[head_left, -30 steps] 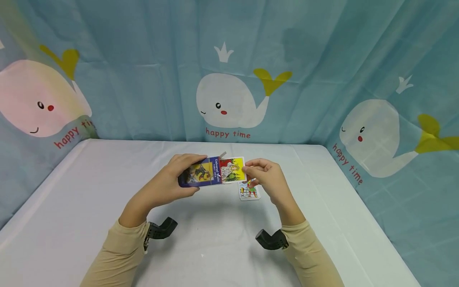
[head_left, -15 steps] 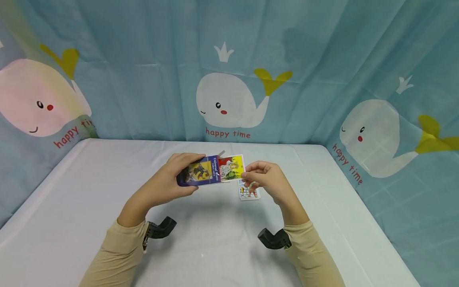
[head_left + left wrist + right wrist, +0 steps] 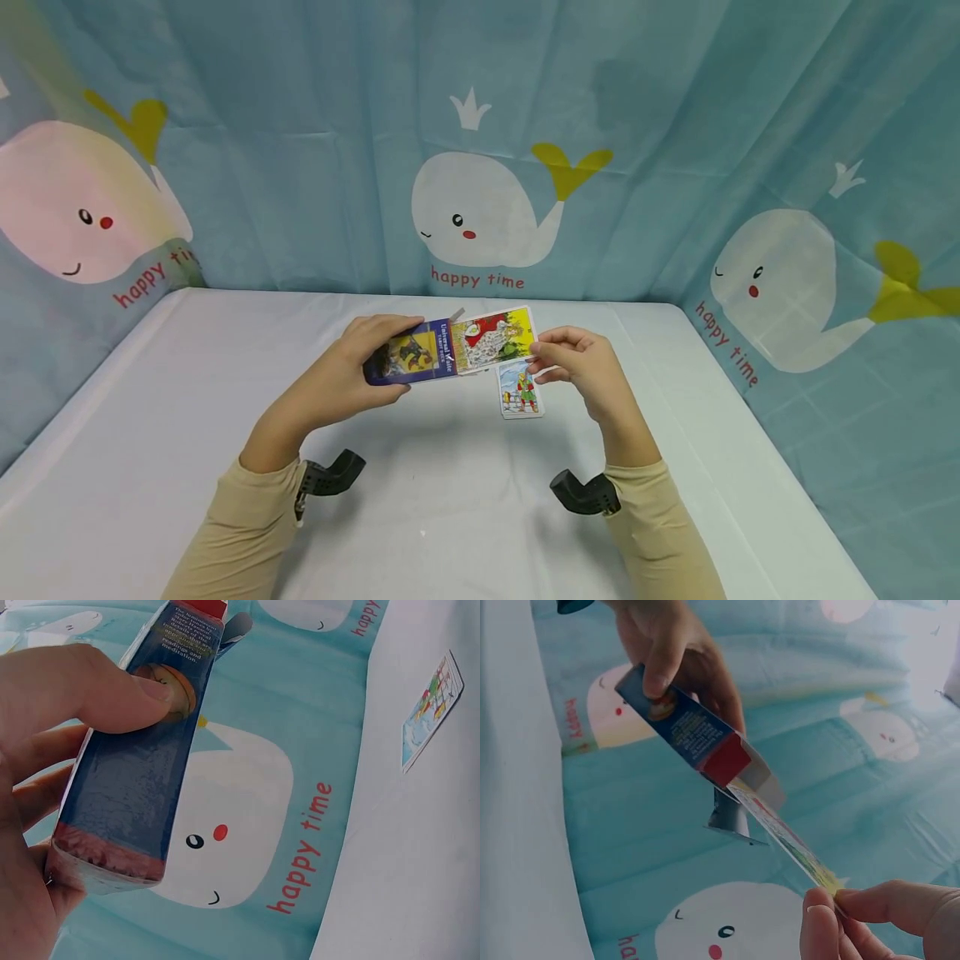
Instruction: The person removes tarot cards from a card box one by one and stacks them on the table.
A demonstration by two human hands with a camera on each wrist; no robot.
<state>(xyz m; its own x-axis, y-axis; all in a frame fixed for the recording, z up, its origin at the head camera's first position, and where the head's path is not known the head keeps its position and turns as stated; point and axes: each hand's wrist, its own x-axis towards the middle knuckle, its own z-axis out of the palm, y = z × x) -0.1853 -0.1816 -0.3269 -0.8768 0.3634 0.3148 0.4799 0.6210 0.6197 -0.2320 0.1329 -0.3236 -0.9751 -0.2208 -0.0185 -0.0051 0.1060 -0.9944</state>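
Observation:
My left hand grips a blue tarot card box above the table, thumb along one narrow side. The box's mouth faces right with its flaps open, as the right wrist view shows. A tarot card in red and yellow sticks well out of that mouth, its inner end hidden in the box. My right hand pinches the outer corner of this card between thumb and fingers. Below it on the table lies a small stack of tarot cards, face up, the top one showing a figure in red and green.
A white cloth covers the table. Behind and at both sides hangs a blue curtain printed with whales. A black wrist mount sits on the left sleeve and another black mount on the right one.
The right hand has moved right and slightly up, drawing the card farther out of the box. The left hand with the box has shifted slightly left and up. More of the stack shows.

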